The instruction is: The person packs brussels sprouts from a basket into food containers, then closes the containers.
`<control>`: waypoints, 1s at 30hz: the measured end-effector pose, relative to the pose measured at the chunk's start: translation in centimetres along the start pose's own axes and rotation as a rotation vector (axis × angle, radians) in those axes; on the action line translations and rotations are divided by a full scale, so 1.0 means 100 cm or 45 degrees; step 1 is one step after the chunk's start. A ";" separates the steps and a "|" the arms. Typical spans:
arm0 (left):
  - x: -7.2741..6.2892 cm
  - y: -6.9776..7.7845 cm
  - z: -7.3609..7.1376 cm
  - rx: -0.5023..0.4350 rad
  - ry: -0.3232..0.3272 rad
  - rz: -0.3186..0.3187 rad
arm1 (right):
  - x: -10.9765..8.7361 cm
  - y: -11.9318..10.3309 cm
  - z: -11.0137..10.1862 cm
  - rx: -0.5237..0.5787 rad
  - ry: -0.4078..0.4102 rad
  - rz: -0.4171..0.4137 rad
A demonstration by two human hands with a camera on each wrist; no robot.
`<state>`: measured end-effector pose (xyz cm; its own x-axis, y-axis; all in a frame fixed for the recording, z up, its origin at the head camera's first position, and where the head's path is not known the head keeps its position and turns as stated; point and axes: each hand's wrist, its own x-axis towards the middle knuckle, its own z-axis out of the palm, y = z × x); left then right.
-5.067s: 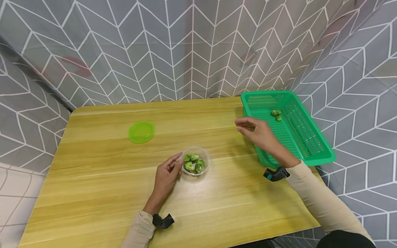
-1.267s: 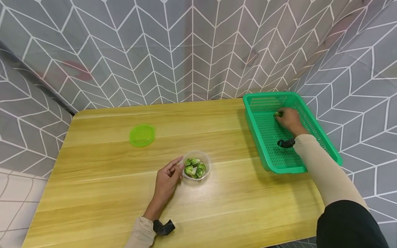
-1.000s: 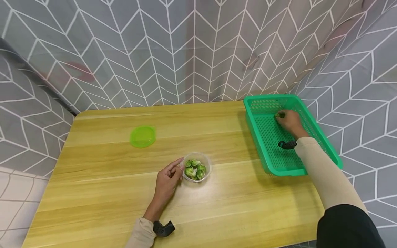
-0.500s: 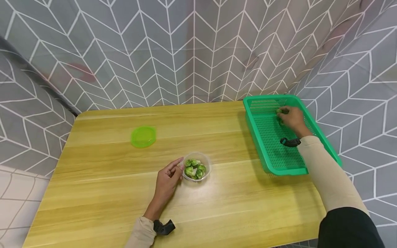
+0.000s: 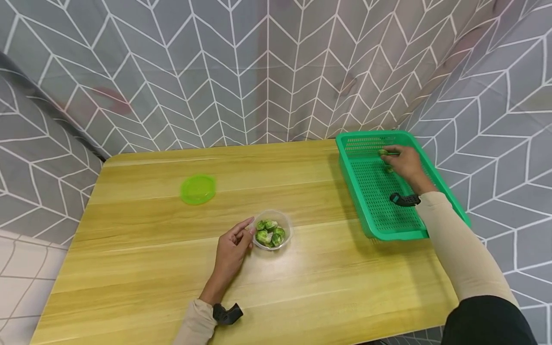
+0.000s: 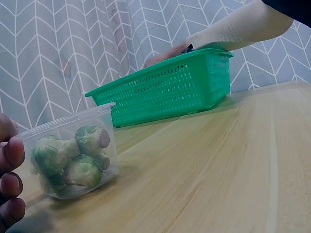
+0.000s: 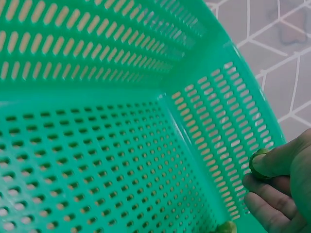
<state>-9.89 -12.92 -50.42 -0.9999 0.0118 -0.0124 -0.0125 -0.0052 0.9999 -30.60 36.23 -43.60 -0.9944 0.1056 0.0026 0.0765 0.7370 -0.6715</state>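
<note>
My right hand (image 5: 407,163) is inside the green basket (image 5: 368,211), pinching a Brussels sprout (image 7: 259,164) between thumb and fingers above the basket floor. Another sprout (image 5: 388,169) lies on the floor below that hand; its edge shows at the bottom of the right wrist view. At the middle of the table, my left hand (image 5: 233,249) holds the left rim of a clear plastic container (image 5: 288,232). Inside the container sit several Brussels sprouts (image 6: 83,170), seen through its wall in the left wrist view. The left fingers (image 6: 10,154) are curled beside it.
A bright green lid (image 5: 198,189) lies flat on the wooden table (image 5: 142,268), left of the container and farther back. The basket stands at the table's right back corner. Grey patterned curtains (image 5: 241,72) hang behind and beside the table.
My right hand has moved from above the table into the basket and lifted a sprout off its floor. The left hand has stayed at the container; the lid has not moved.
</note>
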 end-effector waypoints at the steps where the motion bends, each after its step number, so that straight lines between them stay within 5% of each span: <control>1: 0.000 0.000 0.000 0.001 0.001 0.002 | -0.001 -0.001 0.000 0.016 -0.005 -0.003; 30: 0.000 0.001 -0.001 0.024 0.000 -0.002 | -0.041 -0.049 0.009 0.146 -0.020 -0.098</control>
<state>-9.92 -12.97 -50.32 -0.9998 0.0121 -0.0144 -0.0142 0.0137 0.9998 -26.94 31.55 -40.97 -0.9981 0.0409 0.0464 -0.0078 0.6613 -0.7500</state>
